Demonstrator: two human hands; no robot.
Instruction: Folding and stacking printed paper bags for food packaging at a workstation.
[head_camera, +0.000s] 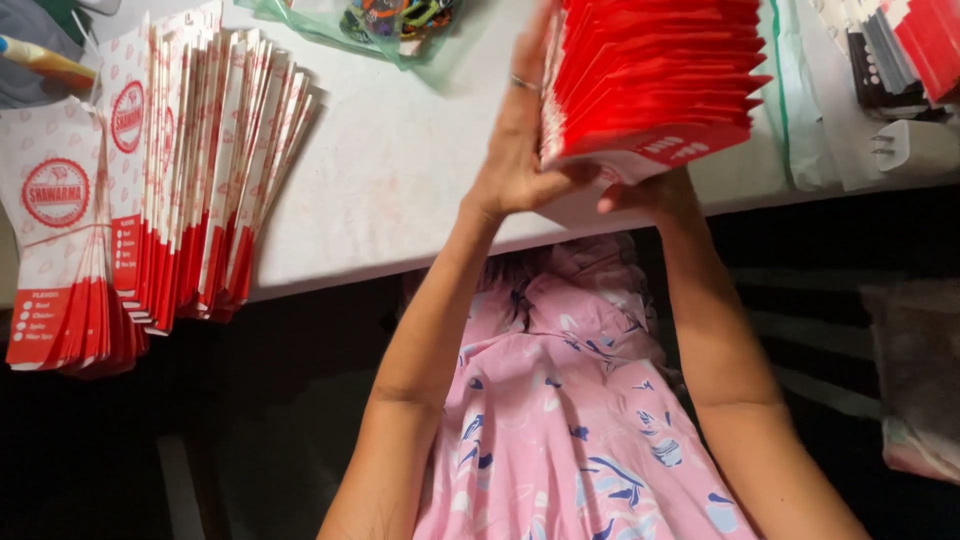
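Observation:
A thick stack of red and white paper bags (650, 80) stands on edge near the front of the white table (400, 170). My left hand (515, 150) presses flat against the stack's left side, a thin ring on one finger. My right hand (650, 195) holds the stack from below at its near corner, mostly hidden under the bags. Both forearms reach up from my lap, over pink patterned clothing (570, 400).
Two more piles of the same red and white paper bags lie at the left: a fanned pile (200, 170) and a bundled one (60, 230) overhanging the table edge. A clear plastic bag with colourful bands (395, 20) lies at the back. More red and grey items (900, 50) sit far right.

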